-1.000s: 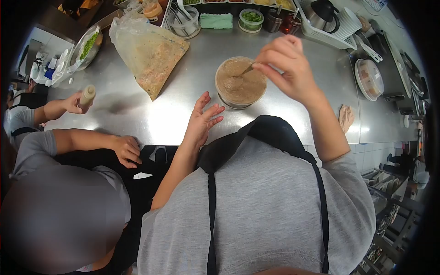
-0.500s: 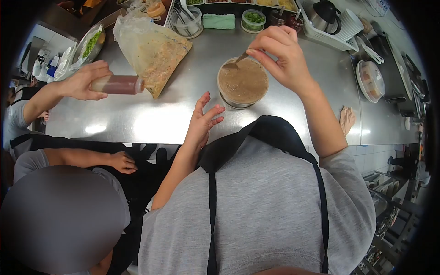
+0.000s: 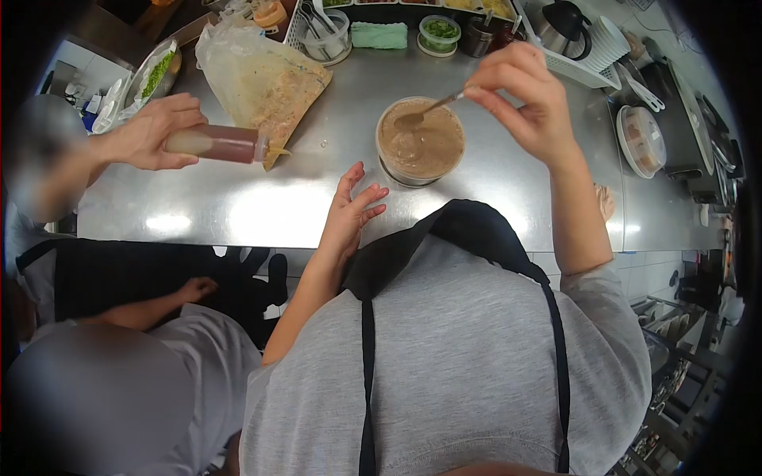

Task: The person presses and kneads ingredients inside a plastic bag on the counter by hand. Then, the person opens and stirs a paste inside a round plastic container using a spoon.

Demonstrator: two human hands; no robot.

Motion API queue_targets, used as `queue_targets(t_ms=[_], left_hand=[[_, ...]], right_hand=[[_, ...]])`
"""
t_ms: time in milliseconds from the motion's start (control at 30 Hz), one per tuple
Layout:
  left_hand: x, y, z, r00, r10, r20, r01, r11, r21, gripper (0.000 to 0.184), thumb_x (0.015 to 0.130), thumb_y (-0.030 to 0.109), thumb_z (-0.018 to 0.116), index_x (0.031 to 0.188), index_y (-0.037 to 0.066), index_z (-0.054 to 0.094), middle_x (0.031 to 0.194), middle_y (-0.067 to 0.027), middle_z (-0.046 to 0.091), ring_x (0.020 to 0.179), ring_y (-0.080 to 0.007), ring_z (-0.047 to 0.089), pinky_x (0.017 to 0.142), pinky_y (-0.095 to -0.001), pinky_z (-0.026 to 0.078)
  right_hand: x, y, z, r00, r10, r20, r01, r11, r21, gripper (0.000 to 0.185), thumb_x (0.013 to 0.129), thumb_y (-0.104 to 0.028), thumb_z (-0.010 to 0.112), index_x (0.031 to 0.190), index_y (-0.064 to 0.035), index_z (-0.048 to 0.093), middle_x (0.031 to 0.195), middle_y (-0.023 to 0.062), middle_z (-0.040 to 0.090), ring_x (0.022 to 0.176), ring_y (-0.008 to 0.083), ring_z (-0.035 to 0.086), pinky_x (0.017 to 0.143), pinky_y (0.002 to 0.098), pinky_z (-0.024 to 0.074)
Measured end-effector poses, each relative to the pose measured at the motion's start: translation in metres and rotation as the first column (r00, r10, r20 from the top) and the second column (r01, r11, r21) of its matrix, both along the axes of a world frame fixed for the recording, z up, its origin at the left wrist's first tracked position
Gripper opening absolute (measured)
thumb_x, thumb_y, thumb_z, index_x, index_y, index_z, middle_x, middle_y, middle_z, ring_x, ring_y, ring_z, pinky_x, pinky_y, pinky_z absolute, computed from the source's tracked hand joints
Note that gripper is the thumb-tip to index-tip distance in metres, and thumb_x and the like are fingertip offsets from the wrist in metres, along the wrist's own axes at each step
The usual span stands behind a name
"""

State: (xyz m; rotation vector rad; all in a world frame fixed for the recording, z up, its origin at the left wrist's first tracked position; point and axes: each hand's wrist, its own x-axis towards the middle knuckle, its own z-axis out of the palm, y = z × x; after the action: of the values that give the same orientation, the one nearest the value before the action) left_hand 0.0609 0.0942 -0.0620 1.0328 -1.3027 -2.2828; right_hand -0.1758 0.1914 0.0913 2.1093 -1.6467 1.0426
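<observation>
Between the thumb and fingers of my right hand (image 3: 528,99) is the thin handle of a spoon (image 3: 410,120). The bowl of the spoon is at the surface of a brown, creamy mixture (image 3: 425,152). That mixture nearly fills a round tub (image 3: 394,174) on the steel counter. My left hand (image 3: 357,206) is just left of the tub, apart from it, fingers spread and nothing in them.
A co-worker's hand (image 3: 155,135) at left holds a squeeze bottle (image 3: 226,143) near a plastic bag (image 3: 262,87) of orange-brown food. Behind the tub are a green cloth (image 3: 379,36) and a small container of chopped greens (image 3: 440,33). A lidded container (image 3: 641,141) stands at right.
My right hand has moved right with the spoon, and its bowl has shifted across the mixture. My left hand stays put. The co-worker's bottle has moved slightly right; the co-worker's body has shifted.
</observation>
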Motion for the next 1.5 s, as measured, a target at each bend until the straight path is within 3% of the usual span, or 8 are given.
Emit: queue_targets(t_ms=[500,700,800,900,967,1100,1300,1500], left_hand=[[0.004,0.005,0.004,1.000,-0.002,0.008,0.002,1.000,0.000,0.061,0.084,0.017,0.060,0.135,0.006,0.029,0.138,-0.0124,0.027,0.108,-0.0222,0.051,0.083,-0.0322,0.044],[0.023,0.004,0.028,0.997,-0.075,-0.023,0.067,0.967,-0.245,0.046,0.082,0.012,0.060,0.124,0.004,0.043,0.121,-0.0104,0.046,0.095,-0.0165,0.057,0.079,-0.0279,0.045],[0.043,-0.016,0.035,0.989,0.084,-0.123,-0.126,0.910,-0.394,0.041,0.082,0.005,0.058,0.121,0.001,0.045,0.116,-0.0097,0.050,0.091,-0.0154,0.058,0.077,-0.0258,0.045],[0.073,-0.050,0.040,0.914,0.281,-0.293,-0.404,0.695,-0.594,0.035,0.083,0.002,0.055,0.117,0.000,0.047,0.112,-0.0086,0.053,0.088,-0.0146,0.059,0.074,-0.0244,0.046],[0.095,-0.069,0.050,0.845,0.459,-0.275,-0.523,0.600,-0.605,0.033,0.084,0.004,0.055,0.117,0.001,0.048,0.111,-0.0081,0.053,0.088,-0.0141,0.059,0.073,-0.0244,0.046],[0.117,-0.078,0.064,0.777,0.574,-0.260,-0.600,0.547,-0.584,0.032,0.085,0.005,0.056,0.116,0.001,0.048,0.108,-0.0064,0.053,0.085,-0.0115,0.058,0.070,-0.0226,0.046],[0.105,-0.062,0.041,0.867,0.477,-0.147,-0.471,0.683,-0.559,0.032,0.085,0.006,0.056,0.116,0.002,0.048,0.108,-0.0065,0.054,0.087,-0.0142,0.058,0.071,-0.0248,0.046],[0.095,-0.062,0.045,0.898,0.412,-0.151,-0.422,0.715,-0.558,0.033,0.086,0.008,0.056,0.117,0.002,0.048,0.108,-0.0064,0.055,0.087,-0.0145,0.059,0.072,-0.0260,0.046]], right_hand=[[-0.015,0.002,-0.007,0.992,-0.047,-0.114,0.051,0.998,0.037,0.007,0.075,-0.014,0.065,0.078,-0.0102,0.060,0.077,-0.0002,0.053,0.076,0.0167,0.051,0.081,0.0317,0.0314],[-0.004,0.010,-0.002,0.991,-0.135,0.003,0.135,0.991,0.021,0.008,0.072,-0.009,0.066,0.076,-0.0066,0.060,0.076,0.0022,0.056,0.076,0.0182,0.053,0.079,0.0314,0.0346],[-0.001,0.011,-0.002,0.985,-0.167,0.036,0.167,0.986,-0.009,0.009,0.071,-0.005,0.067,0.075,-0.0038,0.060,0.076,0.0045,0.056,0.076,0.0193,0.053,0.077,0.0310,0.0364],[-0.002,0.015,-0.012,0.961,-0.215,0.174,0.216,0.976,0.016,0.008,0.073,0.000,0.065,0.076,0.0001,0.058,0.078,0.0066,0.054,0.074,0.0176,0.051,0.072,0.0273,0.0375],[-0.006,0.018,-0.019,0.952,-0.174,0.251,0.180,0.984,0.001,0.007,0.074,0.001,0.064,0.077,0.0010,0.057,0.079,0.0066,0.052,0.074,0.0161,0.049,0.071,0.0252,0.0370],[-0.017,0.024,-0.021,0.915,-0.171,0.365,0.183,0.983,0.002,0.006,0.078,0.001,0.062,0.079,0.0024,0.056,0.081,0.0061,0.049,0.074,0.0132,0.045,0.067,0.0215,0.0359],[-0.013,0.024,-0.026,0.889,-0.191,0.417,0.206,0.979,0.010,0.005,0.078,0.000,0.062,0.079,0.0020,0.057,0.081,0.0059,0.049,0.074,0.0136,0.045,0.067,0.0229,0.0367],[-0.011,0.026,-0.025,0.876,-0.191,0.443,0.203,0.979,0.020,0.005,0.077,0.000,0.062,0.079,0.0017,0.057,0.080,0.0060,0.049,0.074,0.0138,0.046,0.067,0.0230,0.0368]])
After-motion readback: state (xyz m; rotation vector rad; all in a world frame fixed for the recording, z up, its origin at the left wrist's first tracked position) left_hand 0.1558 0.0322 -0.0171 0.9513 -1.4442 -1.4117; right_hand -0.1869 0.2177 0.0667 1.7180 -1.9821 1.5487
